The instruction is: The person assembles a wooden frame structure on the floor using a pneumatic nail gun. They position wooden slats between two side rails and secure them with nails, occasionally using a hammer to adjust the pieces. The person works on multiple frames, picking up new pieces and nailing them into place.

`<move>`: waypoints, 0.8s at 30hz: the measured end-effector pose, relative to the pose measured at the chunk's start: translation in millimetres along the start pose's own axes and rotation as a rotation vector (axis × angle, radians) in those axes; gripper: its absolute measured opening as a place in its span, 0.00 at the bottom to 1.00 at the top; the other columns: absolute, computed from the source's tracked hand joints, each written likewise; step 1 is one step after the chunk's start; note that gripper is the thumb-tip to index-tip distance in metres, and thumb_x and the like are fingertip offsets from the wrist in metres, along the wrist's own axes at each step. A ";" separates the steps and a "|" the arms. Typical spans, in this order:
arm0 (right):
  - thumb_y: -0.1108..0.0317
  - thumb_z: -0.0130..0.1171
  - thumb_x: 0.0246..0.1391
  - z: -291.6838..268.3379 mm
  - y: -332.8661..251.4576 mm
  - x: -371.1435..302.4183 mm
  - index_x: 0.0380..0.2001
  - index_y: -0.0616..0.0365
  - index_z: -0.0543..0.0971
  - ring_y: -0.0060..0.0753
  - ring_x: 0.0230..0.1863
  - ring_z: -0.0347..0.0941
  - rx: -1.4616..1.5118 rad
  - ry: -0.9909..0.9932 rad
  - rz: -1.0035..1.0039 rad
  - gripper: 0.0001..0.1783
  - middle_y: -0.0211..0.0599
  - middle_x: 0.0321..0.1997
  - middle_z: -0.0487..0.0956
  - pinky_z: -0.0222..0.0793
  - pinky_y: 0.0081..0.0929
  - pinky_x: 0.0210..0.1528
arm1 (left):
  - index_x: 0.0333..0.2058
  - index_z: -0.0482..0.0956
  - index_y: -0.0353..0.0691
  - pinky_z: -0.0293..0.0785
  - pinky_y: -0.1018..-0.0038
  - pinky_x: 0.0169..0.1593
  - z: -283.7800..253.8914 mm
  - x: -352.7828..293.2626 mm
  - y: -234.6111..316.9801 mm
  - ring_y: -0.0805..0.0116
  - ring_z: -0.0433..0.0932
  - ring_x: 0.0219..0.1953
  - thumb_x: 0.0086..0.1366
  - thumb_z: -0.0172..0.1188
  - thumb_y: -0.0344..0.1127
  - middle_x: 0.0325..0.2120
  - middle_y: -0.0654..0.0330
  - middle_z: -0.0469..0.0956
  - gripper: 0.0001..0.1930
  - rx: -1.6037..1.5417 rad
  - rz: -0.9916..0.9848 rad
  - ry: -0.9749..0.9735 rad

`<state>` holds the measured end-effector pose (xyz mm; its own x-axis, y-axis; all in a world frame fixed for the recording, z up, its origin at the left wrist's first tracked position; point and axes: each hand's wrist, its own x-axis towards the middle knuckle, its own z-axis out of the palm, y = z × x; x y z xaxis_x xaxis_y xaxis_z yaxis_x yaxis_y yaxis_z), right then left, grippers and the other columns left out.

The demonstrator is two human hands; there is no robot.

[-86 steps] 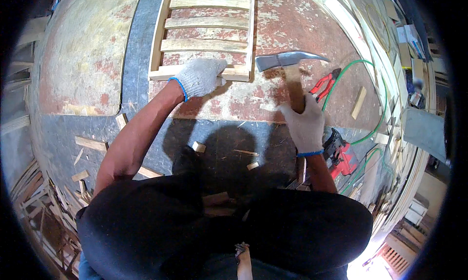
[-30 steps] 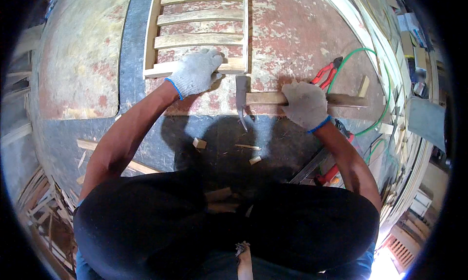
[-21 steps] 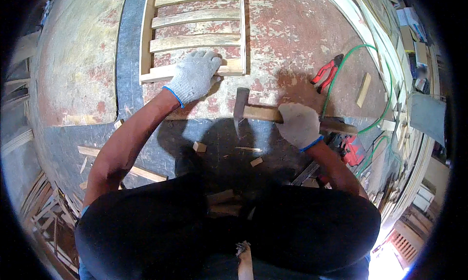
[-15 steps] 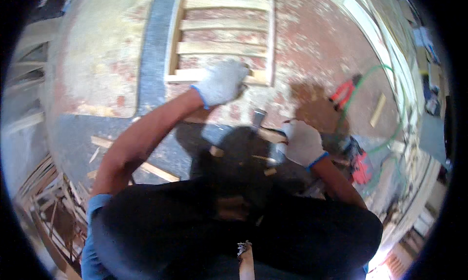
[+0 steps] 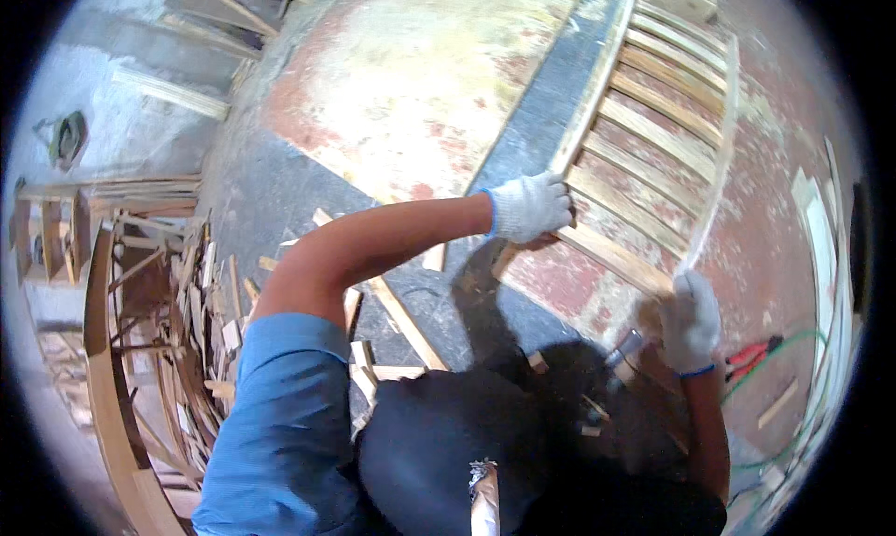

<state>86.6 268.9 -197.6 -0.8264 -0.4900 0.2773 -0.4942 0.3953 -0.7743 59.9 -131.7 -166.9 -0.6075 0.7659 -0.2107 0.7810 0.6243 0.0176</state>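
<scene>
A ladder-like wooden frame of pale slats (image 5: 653,167) lies on the floor, slanting away to the far right. My left hand (image 5: 530,207), in a white knit glove with a blue cuff, has its fingers curled over the near left corner. At the near right corner is my right hand (image 5: 693,323), gloved alike, its fingers closed around the end of the side rail. The grip there is partly hidden by the glove. A hammer (image 5: 623,347) lies on the floor just left of my right hand, its handle mostly in shadow.
Red-handled pliers (image 5: 751,354) and a green hose (image 5: 805,424) lie at the right, near long pale boards (image 5: 817,247). Loose wood strips (image 5: 406,321) are strewn before me at the left. A pile of scrap wood (image 5: 191,349) stands farther left.
My view has swung left, so the frame appears farther right and slanted. My right hand has let go of the hammer and taken the frame's near right corner. My left hand moved to its left corner.
</scene>
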 end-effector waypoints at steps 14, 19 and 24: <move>0.71 0.68 0.36 12.0 2.2 32.9 0.33 0.61 0.76 0.55 0.45 0.71 -0.630 -0.274 -0.017 0.17 0.44 0.43 0.74 0.69 0.50 0.45 | 0.41 0.83 0.42 0.74 0.58 0.55 31.0 2.6 -15.5 0.56 0.73 0.55 0.60 0.65 0.48 0.47 0.56 0.78 0.17 -0.130 -0.055 -0.149; 0.71 0.73 0.33 6.3 2.5 40.9 0.31 0.59 0.77 0.53 0.44 0.72 -0.527 -0.282 -0.045 0.18 0.43 0.42 0.75 0.71 0.47 0.45 | 0.44 0.81 0.39 0.76 0.60 0.54 29.5 1.4 -9.9 0.53 0.73 0.55 0.61 0.64 0.45 0.48 0.52 0.77 0.18 -0.143 -0.016 -0.117; 0.69 0.75 0.34 -4.2 23.8 39.9 0.37 0.57 0.82 0.51 0.45 0.74 -0.466 -0.387 -0.108 0.21 0.41 0.45 0.77 0.74 0.45 0.48 | 0.45 0.81 0.36 0.73 0.59 0.58 20.8 3.7 -8.7 0.51 0.72 0.57 0.63 0.63 0.44 0.49 0.50 0.77 0.18 -0.194 -0.026 -0.165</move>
<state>40.8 262.1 -202.6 -0.6502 -0.7583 0.0464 -0.7081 0.5828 -0.3988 53.9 -137.4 -188.2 -0.5826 0.7239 -0.3695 0.7134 0.6733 0.1943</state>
